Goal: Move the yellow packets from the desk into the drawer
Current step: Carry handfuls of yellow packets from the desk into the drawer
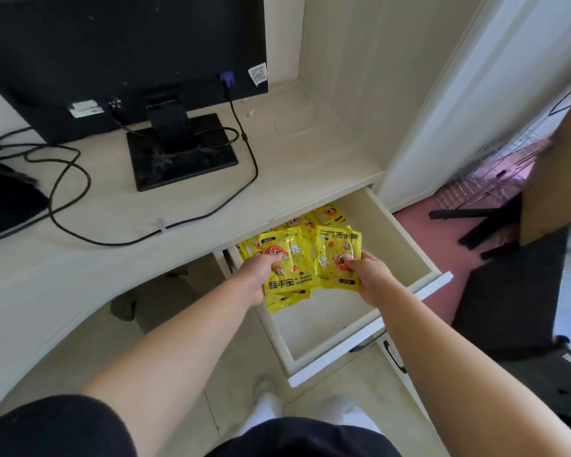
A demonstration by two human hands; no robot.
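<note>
Desk (119, 258) edge cuts off rear packets (328, 215).

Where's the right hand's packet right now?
Head view, right of centre: the right hand pinches the yellow packet over the open drawer, just right of the other packet in the left hand.

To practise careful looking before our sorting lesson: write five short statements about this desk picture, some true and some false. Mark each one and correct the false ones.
1. The drawer is pulled open. True.
2. Only one hand holds anything. False: the left hand and the right hand both grip yellow packets.
3. The monitor stands on the desk. True.
4. The drawer is bare inside. False: other packets lie toward its back.
5. A black cable runs across the desk. True.
</note>
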